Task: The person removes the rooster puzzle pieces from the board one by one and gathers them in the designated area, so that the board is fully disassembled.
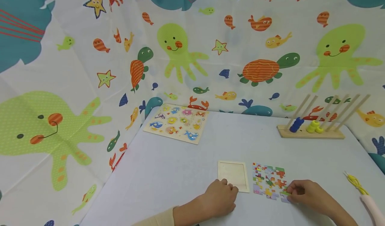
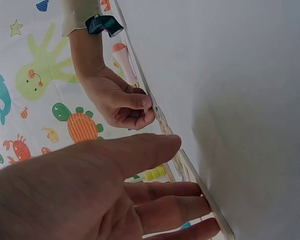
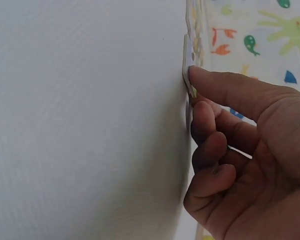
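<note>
Several jigsaw puzzle pieces lie close together in a rough square on the white table. At its near right corner my right hand pinches a puzzle piece. In the right wrist view, the thumb lies on that piece's edge, and the other fingers curl beneath. Left of the pieces is a shallow wooden puzzle tray with a raised rim. My left hand rests at its near left corner. The left wrist view has its fingertips touching the tray edge, thumb held apart.
A wooden peg board of sea animals lies at the back left. At the back right stands a wooden stacking rack with blue and yellow beads on its rods. A pink-handled tool with a yellow cord lies at the right.
</note>
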`<control>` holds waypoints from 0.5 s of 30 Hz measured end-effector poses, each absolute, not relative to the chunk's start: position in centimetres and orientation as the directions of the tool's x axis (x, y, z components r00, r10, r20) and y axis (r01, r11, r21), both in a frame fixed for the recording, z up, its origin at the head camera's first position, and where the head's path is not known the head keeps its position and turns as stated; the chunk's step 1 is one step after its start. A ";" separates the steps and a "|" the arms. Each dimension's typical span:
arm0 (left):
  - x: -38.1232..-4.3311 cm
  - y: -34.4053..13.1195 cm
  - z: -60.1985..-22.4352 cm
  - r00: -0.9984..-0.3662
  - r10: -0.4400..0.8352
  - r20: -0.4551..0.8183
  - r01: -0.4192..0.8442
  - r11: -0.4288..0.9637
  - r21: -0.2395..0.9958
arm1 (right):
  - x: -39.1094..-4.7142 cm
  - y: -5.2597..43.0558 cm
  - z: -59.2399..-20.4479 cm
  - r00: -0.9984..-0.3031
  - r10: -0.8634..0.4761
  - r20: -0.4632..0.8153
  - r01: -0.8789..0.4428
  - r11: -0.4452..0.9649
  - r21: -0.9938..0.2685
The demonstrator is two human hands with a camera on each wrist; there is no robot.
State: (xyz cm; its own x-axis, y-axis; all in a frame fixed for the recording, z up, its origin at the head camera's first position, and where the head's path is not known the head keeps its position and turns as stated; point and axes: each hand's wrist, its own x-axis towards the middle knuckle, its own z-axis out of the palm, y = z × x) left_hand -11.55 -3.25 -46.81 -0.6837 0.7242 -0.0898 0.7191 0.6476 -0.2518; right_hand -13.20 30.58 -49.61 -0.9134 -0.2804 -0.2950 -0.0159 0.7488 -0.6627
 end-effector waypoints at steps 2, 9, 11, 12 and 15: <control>-11.6 -3.2 -46.8 -0.683 0.725 -0.087 0.719 0.647 -0.253 | -13.2 30.3 -49.5 -0.920 -0.249 -0.304 0.001 0.773 -0.635; -11.7 -3.2 -47.0 -0.680 0.728 -0.090 0.724 0.647 -0.238 | -13.2 29.0 -49.2 -0.944 -0.144 -0.296 0.029 0.860 -0.510; -11.6 -3.2 -46.9 -0.683 0.725 -0.090 0.723 0.652 -0.228 | -13.1 28.7 -49.2 -0.945 -0.123 -0.304 0.044 0.872 -0.488; -11.6 -3.2 -46.9 -0.685 0.723 -0.089 0.721 0.655 -0.225 | -13.0 28.6 -49.2 -0.944 -0.121 -0.306 0.044 0.876 -0.481; -11.4 -3.3 -46.7 -0.692 0.716 -0.092 0.714 0.660 -0.234 | -12.9 28.2 -49.2 -0.943 -0.111 -0.314 0.048 0.887 -0.459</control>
State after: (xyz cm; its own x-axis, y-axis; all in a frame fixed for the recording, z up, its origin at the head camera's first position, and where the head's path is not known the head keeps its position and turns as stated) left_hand -11.36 -3.27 -46.74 -0.6921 0.7159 -0.0915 0.7138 0.6601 -0.2340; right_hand -12.89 28.18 -49.21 -0.9430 -0.1111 -0.3137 0.0481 0.8872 -0.4588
